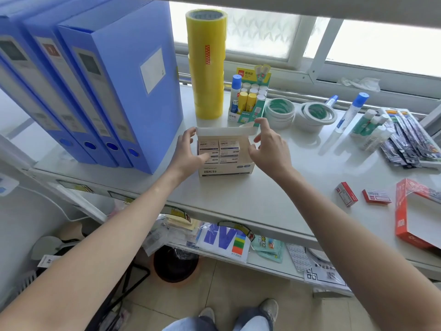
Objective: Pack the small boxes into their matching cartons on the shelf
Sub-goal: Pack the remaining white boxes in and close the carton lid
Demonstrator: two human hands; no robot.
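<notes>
Holding the white lid flap (224, 131) of the beige carton (225, 169) at both ends, I pinch it with my fingers. My left hand (188, 151) has the left end of the flap, and its thumb lies on the small boxes (218, 149) inside. My right hand (267, 144) pinches the right end with the pointer finger on top, and my other fingers curl by the carton's right wall. The flap stands up at the back, so the carton is open between my hands. The small beige boxes sit packed in rows inside it, right under my fingers.

Just behind my hands stands a tall yellow tape stack (207, 65) and a glue stick box (249, 101). Blue file boxes (124, 80) stand to the left of my left hand. Far to the right of my right hand, two small red boxes (376, 195) lie on the shelf (262, 197), beside an open red carton (403, 225).
</notes>
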